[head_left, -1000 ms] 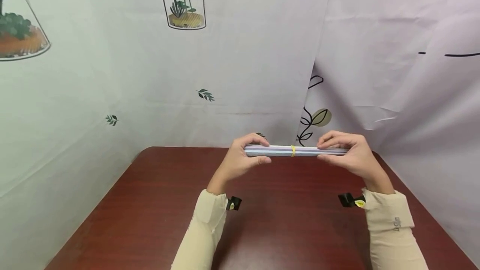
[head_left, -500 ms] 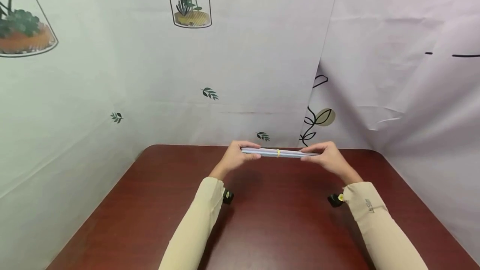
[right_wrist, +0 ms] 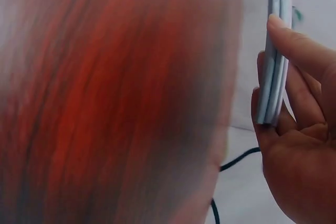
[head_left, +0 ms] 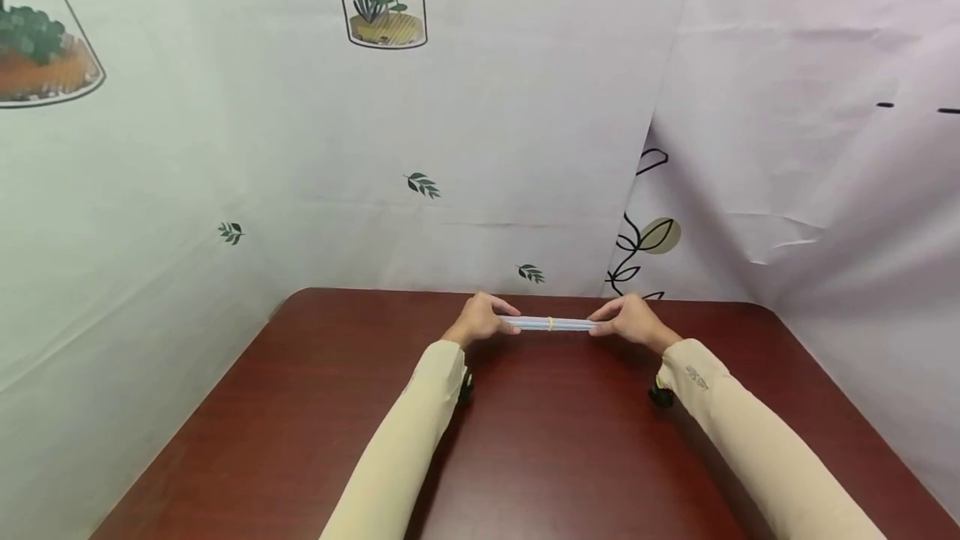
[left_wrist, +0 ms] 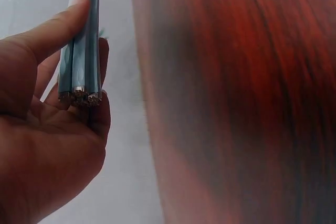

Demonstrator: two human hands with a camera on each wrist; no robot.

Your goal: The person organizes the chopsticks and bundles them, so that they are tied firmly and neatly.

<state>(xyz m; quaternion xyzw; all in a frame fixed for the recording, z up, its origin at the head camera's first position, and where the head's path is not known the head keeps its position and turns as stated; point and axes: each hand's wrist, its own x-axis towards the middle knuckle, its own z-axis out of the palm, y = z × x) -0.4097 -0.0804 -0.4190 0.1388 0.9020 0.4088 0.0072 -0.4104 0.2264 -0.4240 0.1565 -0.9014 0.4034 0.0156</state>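
A bundle of slim pale blue and lilac sticks lies level between both hands near the table's far edge, with a yellow band round its middle. My left hand pinches the left end, thumb on the near side and fingers behind. In the left wrist view, the bundle shows rough, brownish stick ends. My right hand holds the right end the same way; the right wrist view shows the bundle between thumb and fingers. Whether the bundle touches the tabletop, I cannot tell.
The dark red wooden table stretches out below both arms. Behind it and along both sides hangs pale cloth printed with plants and leaves. Small black cameras sit at the wrists.
Both hands have moved away from me toward the table's far edge, carrying the bundle of sticks lower and farther off. The grip at both ends stays.
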